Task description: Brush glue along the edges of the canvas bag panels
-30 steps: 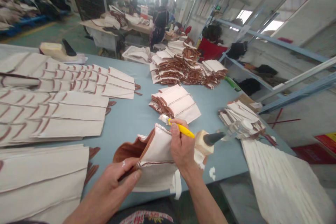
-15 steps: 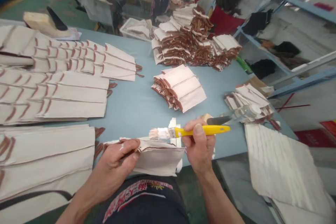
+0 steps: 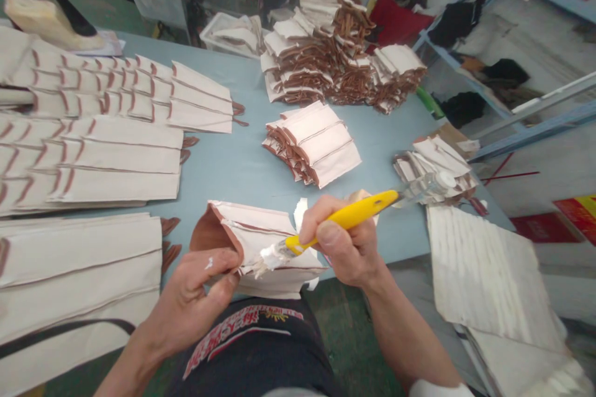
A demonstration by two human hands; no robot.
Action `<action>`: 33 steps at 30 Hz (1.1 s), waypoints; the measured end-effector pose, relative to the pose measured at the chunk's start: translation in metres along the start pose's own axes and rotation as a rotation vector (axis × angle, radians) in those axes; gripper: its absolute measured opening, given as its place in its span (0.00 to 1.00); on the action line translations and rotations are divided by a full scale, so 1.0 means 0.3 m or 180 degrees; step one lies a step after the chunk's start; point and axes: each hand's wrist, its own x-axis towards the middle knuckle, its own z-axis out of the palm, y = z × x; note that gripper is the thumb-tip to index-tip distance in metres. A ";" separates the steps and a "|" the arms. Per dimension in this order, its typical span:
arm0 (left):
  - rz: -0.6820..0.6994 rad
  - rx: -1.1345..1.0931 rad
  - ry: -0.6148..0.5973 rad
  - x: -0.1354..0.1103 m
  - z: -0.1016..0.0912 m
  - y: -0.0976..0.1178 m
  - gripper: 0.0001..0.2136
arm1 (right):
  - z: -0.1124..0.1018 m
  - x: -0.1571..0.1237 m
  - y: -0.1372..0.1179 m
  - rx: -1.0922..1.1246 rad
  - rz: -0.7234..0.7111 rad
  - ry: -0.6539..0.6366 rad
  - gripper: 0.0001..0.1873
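Observation:
My left hand [image 3: 205, 294] pinches the brown inner edge of a cream fabric piece [image 3: 272, 223] at the table's front edge, holding its left end open so that the brown underside shows. A white smear marks that hand near the index finger. My right hand [image 3: 342, 239] grips a yellow-handled paintbrush [image 3: 358, 211], tilted with its handle up to the right. White paste coats the bristles, which touch or hover just over the seam of the fabric piece; contact cannot be made out exactly. A torn white scrap [image 3: 300, 211] lies behind the fabric, partly hidden by my right hand.
Overlapping rows of cream pieces [image 3: 116, 173] cover the left of the blue-grey table [image 3: 223, 173]. A small stack [image 3: 321, 142] lies mid-table, with a taller brown-edged pile [image 3: 321, 56] behind. A clear bottle [image 3: 431, 185] stands right. Paste-streaked cloth [image 3: 493, 279] hangs lower right.
The brush has moved left and down from above the fabric onto its seam, its handle now tilted upward. My left hand has opened the piece's left end, exposing brown inside. The view has shifted slightly.

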 end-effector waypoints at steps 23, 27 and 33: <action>-0.0891 -0.0403 0.0000 -0.023 -0.005 0.002 0.12 | 0.080 0.000 0.055 0.0213 0.0235 0.1044 0.28; -0.0814 -0.0425 -0.0199 -0.008 -0.002 0.025 0.13 | 0.104 -0.021 0.057 0.0209 0.0285 0.0741 0.29; -0.1231 -0.0395 0.0043 -0.003 -0.006 0.018 0.11 | 0.128 -0.002 0.060 -0.0031 0.0038 0.1325 0.27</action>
